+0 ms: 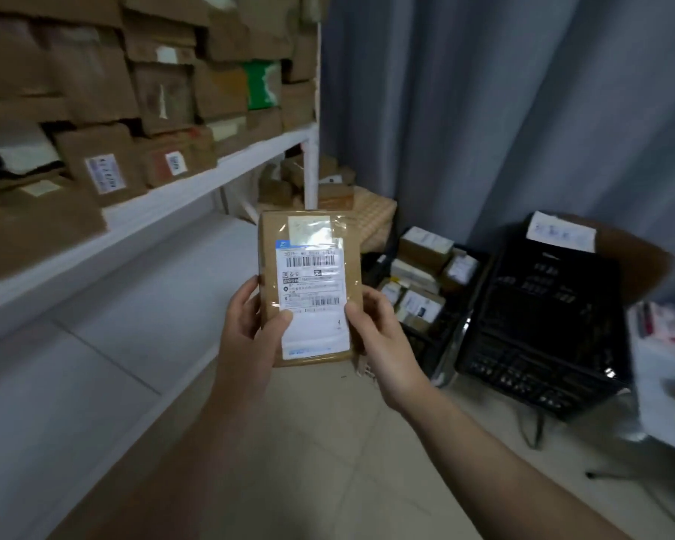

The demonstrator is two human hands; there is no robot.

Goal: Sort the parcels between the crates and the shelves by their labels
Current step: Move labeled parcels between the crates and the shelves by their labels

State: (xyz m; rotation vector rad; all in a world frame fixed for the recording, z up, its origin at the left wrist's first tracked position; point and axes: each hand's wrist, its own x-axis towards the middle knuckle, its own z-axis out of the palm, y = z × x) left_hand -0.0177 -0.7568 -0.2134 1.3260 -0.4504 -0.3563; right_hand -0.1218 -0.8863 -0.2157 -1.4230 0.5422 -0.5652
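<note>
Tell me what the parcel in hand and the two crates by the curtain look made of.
Parcel: likely brown cardboard, matte, under glossy clear tape that glares near its white label. Crates, one filled and one tipped on its side: probably black moulded plastic, judging by their lattice walls.

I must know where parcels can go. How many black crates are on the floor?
2. One crate right of the held parcel contains small boxes; a second crate stands right of it. Others may be hidden.

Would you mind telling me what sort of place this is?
Probably a parcel sorting or storage room: white shelves packed with brown parcels, black crates on the floor, and a labelled parcel held in both hands.
</note>
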